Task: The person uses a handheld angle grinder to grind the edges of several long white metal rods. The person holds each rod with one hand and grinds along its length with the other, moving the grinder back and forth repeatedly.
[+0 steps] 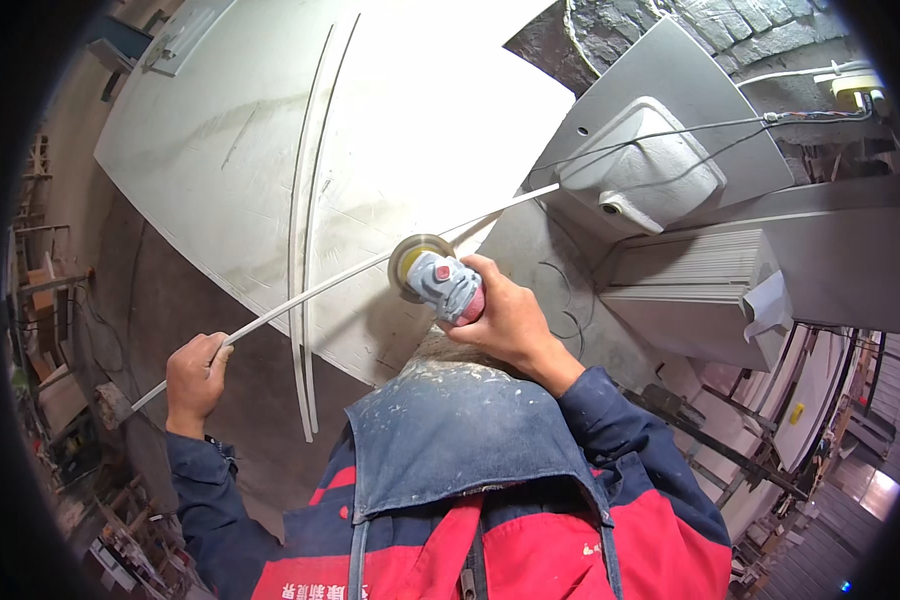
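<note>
My left hand (196, 385) is closed around the near-left end of a long, thin white strip (270, 317). The strip slants up to the right across a large white sheet (410, 130). My right hand (515, 320) is wrapped around a small angle grinder (448, 288) with a grey body and a reddish rear part. Its round yellowish disc (408, 264) overlaps the middle of the strip from above; whether they touch I cannot tell. Two more narrow strips (298, 240) lie lengthwise on the sheet, passing under the held one and jutting over its near edge.
An upturned white sink basin (640, 165) on a grey panel leans at the far right, with cables (710, 128) crossing it. Below it sits a stack of pale panels (685, 265). Metal racking (720, 450) stands at right, and cluttered shelves (65, 400) line the left.
</note>
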`<action>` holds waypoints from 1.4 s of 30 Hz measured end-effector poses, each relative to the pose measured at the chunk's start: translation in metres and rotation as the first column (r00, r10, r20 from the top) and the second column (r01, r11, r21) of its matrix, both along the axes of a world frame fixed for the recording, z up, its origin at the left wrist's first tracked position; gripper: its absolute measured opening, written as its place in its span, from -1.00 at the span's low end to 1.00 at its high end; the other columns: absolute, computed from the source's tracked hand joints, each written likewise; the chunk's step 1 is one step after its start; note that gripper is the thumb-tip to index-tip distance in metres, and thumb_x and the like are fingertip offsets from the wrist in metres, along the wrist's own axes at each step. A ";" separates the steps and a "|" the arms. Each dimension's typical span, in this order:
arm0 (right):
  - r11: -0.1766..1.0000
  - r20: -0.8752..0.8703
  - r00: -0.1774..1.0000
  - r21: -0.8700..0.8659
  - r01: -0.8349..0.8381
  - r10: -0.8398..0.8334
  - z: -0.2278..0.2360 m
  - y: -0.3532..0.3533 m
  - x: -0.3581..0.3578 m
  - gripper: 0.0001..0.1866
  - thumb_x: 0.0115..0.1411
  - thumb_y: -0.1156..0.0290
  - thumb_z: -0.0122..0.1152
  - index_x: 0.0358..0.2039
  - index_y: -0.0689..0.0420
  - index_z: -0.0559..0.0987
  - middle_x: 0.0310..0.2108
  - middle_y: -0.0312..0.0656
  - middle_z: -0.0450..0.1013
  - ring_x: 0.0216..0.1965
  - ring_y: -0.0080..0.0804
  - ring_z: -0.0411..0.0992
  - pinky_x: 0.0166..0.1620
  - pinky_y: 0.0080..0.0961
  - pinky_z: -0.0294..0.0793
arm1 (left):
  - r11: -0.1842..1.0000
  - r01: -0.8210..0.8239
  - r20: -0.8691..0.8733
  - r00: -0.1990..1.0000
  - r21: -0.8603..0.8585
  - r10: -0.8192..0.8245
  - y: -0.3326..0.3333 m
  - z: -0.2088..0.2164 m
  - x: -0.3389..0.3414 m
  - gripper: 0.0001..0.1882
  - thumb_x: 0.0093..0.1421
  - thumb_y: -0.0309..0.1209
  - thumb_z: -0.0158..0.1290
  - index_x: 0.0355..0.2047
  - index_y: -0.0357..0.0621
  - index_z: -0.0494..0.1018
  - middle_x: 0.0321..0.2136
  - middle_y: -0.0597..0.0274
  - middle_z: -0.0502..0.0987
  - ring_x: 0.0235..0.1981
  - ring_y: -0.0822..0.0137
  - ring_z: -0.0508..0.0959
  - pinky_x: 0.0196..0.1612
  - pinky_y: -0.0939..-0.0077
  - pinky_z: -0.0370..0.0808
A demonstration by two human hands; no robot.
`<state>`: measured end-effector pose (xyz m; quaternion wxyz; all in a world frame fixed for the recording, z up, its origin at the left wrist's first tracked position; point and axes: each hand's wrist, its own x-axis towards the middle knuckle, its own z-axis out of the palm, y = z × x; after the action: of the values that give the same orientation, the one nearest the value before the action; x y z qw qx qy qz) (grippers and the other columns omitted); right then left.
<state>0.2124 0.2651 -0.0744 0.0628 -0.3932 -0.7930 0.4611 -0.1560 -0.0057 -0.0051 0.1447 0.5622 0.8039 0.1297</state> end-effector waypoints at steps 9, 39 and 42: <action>0.967 0.155 0.960 0.140 0.214 -0.235 -0.020 0.038 0.039 -0.10 -0.07 0.02 0.65 0.24 0.04 0.42 -0.13 0.10 0.66 -0.10 0.12 0.67 -0.04 -0.12 0.66 | 0.999 0.019 0.013 1.000 0.038 -0.020 0.002 -0.012 -0.003 -0.87 0.27 -0.45 0.25 -0.20 -0.19 0.63 -0.47 0.02 0.53 -0.43 -0.06 0.57 -0.35 0.15 0.46; 0.958 0.188 0.943 0.144 0.249 -0.274 -0.023 0.058 0.043 -0.11 -0.08 0.05 0.63 0.23 0.03 0.41 -0.13 0.12 0.66 -0.08 0.16 0.65 -0.01 -0.10 0.65 | 0.999 0.030 0.008 1.000 0.037 -0.030 -0.001 -0.011 -0.008 -0.87 0.27 -0.46 0.24 -0.20 -0.21 0.63 -0.44 0.00 0.55 -0.41 -0.06 0.59 -0.34 0.16 0.47; 0.940 0.173 0.932 0.184 0.288 -0.319 -0.031 0.068 0.055 -0.11 -0.07 0.04 0.63 0.24 0.04 0.41 -0.15 0.13 0.66 -0.08 0.16 0.65 -0.01 -0.10 0.65 | 0.998 0.044 0.005 0.999 0.047 -0.045 -0.001 -0.017 -0.011 -0.87 0.28 -0.46 0.24 -0.19 -0.22 0.63 -0.44 -0.01 0.55 -0.40 -0.06 0.59 -0.33 0.16 0.48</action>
<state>0.2675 0.3331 -0.1059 0.0839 -0.5496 -0.7583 0.3404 -0.1672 -0.0066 -0.0219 0.1367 0.5828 0.7875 0.1468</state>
